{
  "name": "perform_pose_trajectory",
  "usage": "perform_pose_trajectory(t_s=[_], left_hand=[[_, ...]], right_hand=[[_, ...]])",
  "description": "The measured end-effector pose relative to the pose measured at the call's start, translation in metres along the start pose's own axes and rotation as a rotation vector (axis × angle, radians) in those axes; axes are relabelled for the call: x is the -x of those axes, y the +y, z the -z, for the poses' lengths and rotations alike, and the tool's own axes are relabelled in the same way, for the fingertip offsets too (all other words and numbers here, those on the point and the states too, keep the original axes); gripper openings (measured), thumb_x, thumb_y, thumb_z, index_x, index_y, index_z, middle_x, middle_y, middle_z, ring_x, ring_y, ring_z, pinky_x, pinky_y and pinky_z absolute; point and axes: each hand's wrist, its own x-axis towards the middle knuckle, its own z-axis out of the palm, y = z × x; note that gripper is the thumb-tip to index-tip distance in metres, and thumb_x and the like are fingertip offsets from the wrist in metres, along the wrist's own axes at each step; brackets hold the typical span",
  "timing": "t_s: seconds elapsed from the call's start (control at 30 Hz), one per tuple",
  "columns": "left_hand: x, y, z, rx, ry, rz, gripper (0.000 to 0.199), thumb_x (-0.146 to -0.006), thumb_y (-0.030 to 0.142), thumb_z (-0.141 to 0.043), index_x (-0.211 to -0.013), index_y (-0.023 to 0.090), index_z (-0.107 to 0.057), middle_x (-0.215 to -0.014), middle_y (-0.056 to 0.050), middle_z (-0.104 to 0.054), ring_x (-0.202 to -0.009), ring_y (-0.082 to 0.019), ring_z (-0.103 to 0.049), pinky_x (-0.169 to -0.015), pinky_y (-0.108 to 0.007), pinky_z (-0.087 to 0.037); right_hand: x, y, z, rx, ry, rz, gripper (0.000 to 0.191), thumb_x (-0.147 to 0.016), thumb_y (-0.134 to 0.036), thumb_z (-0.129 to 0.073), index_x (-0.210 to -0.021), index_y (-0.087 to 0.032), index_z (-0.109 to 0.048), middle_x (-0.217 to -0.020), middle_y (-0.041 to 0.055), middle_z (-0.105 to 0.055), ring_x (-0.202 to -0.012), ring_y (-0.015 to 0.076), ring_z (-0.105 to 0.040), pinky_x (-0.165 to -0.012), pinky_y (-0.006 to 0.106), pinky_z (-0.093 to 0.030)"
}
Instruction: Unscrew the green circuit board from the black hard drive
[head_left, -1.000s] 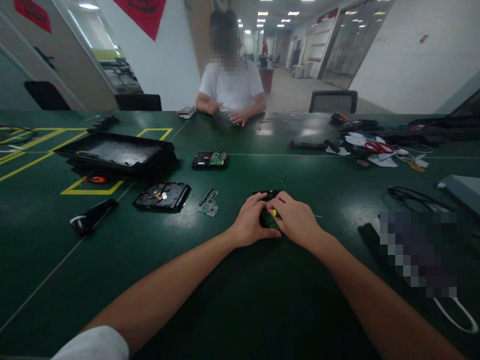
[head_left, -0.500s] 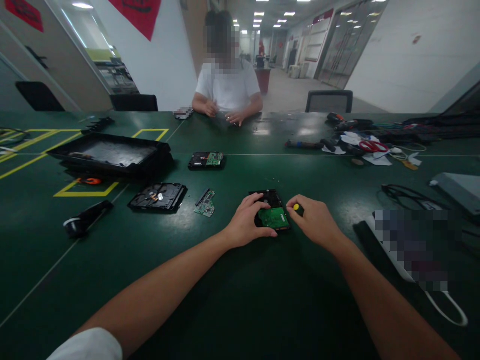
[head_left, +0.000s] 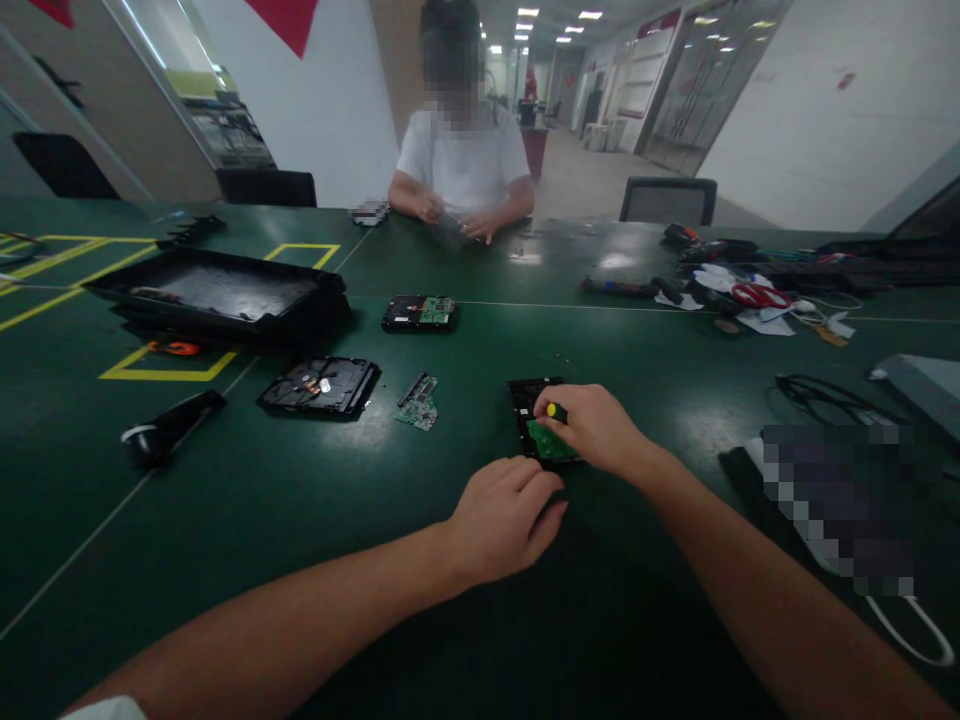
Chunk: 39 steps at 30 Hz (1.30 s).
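Yellow-ended tool (head_left: 557,411) pinched in its grip, the right hand (head_left: 604,428) has moved back over the green board (head_left: 541,439). The left hand (head_left: 499,520) has let go, loosely open — leaving the hard drive (head_left: 527,398) unbraced beneath the right grip.

Dim room, small ceiling lights, glare patches on dark tabletop (head_left: 450,620), edges stretched.

A lane of open green desk (head_left: 469,375) separates a loose circuit board (head_left: 418,402) from a hard drive (head_left: 529,398), whose near side the left hand (head_left: 501,515) obstructs and whose right side the right hand (head_left: 600,425) covers. Black trays (head_left: 225,290) block passage at left.
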Motion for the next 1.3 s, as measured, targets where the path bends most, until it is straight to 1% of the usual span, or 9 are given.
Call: perform_pose_trajectory(t_s=[0.07, 0.23, 0.37, 0.63, 0.77, 0.87, 1.0, 1.13, 1.3], left_hand=[[0.000, 0.000, -0.002, -0.015, -0.029, -0.049, 0.017, -0.102, 0.032, -0.054, -0.105, 0.020, -0.066, -0.090, -0.007, -0.071, -0.081, -0.022, -0.068, -0.073, -0.037, -0.057], [-0.006, -0.014, -0.003, -0.039, -0.011, 0.020, 0.019, -0.103, 0.030, -0.050, -0.105, 0.020, -0.066, -0.095, -0.007, -0.075, -0.083, -0.022, -0.072, -0.074, -0.038, -0.059], [-0.008, -0.016, -0.003, -0.046, -0.009, 0.024, 0.021, -0.104, 0.030, -0.047, -0.105, 0.020, -0.066, -0.095, -0.007, -0.077, -0.083, -0.023, -0.073, -0.075, -0.039, -0.060], [-0.008, -0.018, -0.006, -0.049, -0.038, 0.061, 0.023, -0.105, 0.031, -0.047, -0.107, 0.020, -0.066, -0.097, -0.008, -0.079, -0.083, -0.024, -0.075, -0.075, -0.039, -0.061], [-0.009, -0.019, -0.009, -0.058, -0.053, 0.093, 0.023, -0.105, 0.032, -0.047, -0.106, 0.020, -0.067, -0.095, -0.008, -0.079, -0.081, -0.024, -0.076, -0.074, -0.039, -0.062], [-0.009, -0.020, -0.008, -0.073, -0.055, 0.110, 0.024, -0.105, 0.033, -0.046, -0.105, 0.021, -0.067, -0.093, -0.007, -0.079, -0.079, -0.023, -0.075, -0.072, -0.038, -0.062], [-0.010, -0.021, -0.007, -0.084, -0.058, 0.162, 0.025, -0.105, 0.033, -0.046, -0.116, 0.021, -0.065, -0.097, -0.008, -0.079, -0.080, -0.024, -0.076, -0.071, -0.037, -0.062], [-0.013, -0.023, -0.008, -0.119, -0.091, 0.262, 0.035, -0.102, 0.034, -0.049, -0.133, 0.019, -0.058, -0.099, -0.009, -0.080, -0.081, -0.027, -0.076, -0.068, -0.038, -0.061], [-0.015, -0.023, -0.008, -0.123, -0.131, 0.291, 0.041, -0.103, 0.035, -0.047, -0.139, 0.017, -0.055, -0.100, -0.011, -0.079, -0.083, -0.029, -0.077, -0.070, -0.040, -0.061]], right_hand=[[-0.004, -0.005, -0.005, 0.041, 0.003, -0.004, 0.011, -0.092, -0.020, -0.069, -0.099, -0.025, -0.074, -0.101, 0.0017, -0.079, -0.090, 0.0208, -0.072, -0.078, 0.030, -0.046], [-0.005, -0.011, -0.011, 0.073, -0.008, -0.013, 0.013, -0.093, -0.019, -0.068, -0.101, -0.026, -0.075, -0.102, 0.0012, -0.080, -0.090, 0.0216, -0.072, -0.075, 0.030, -0.045], [-0.005, -0.014, -0.012, 0.078, -0.012, -0.013, 0.011, -0.093, -0.023, -0.070, -0.102, -0.027, -0.076, -0.103, 0.0013, -0.080, -0.093, 0.0227, -0.073, -0.076, 0.031, -0.046], [0.000, -0.001, 0.002, 0.088, 0.032, -0.030, 0.015, -0.096, -0.020, -0.062, -0.101, -0.023, -0.076, -0.104, 0.0052, -0.078, -0.094, 0.0221, -0.072, -0.080, 0.031, -0.047], [-0.001, 0.000, 0.000, 0.108, 0.002, 0.003, 0.017, -0.093, -0.018, -0.064, -0.103, -0.024, -0.077, -0.109, 0.0056, -0.075, -0.096, 0.0219, -0.070, -0.081, 0.031, -0.048], [-0.006, -0.005, -0.005, 0.138, -0.033, 0.010, 0.018, -0.095, -0.022, -0.065, -0.106, -0.026, -0.078, -0.113, 0.0063, -0.073, -0.097, 0.0224, -0.069, -0.079, 0.032, -0.048], [-0.011, -0.009, -0.007, 0.169, -0.081, 0.007, 0.017, -0.096, -0.023, -0.066, -0.107, -0.025, -0.078, -0.115, 0.0074, -0.071, -0.096, 0.0228, -0.069, -0.076, 0.032, -0.049], [-0.012, -0.009, -0.006, 0.190, -0.118, 0.028, 0.018, -0.096, -0.022, -0.066, -0.109, -0.024, -0.077, -0.117, 0.0088, -0.069, -0.099, 0.0239, -0.069, -0.078, 0.033, -0.050], [-0.013, -0.012, -0.003, 0.279, -0.154, 0.080, 0.020, -0.096, -0.021, -0.065, -0.113, -0.023, -0.076, -0.120, 0.0101, -0.068, -0.094, 0.0241, -0.069, -0.072, 0.032, -0.049]])
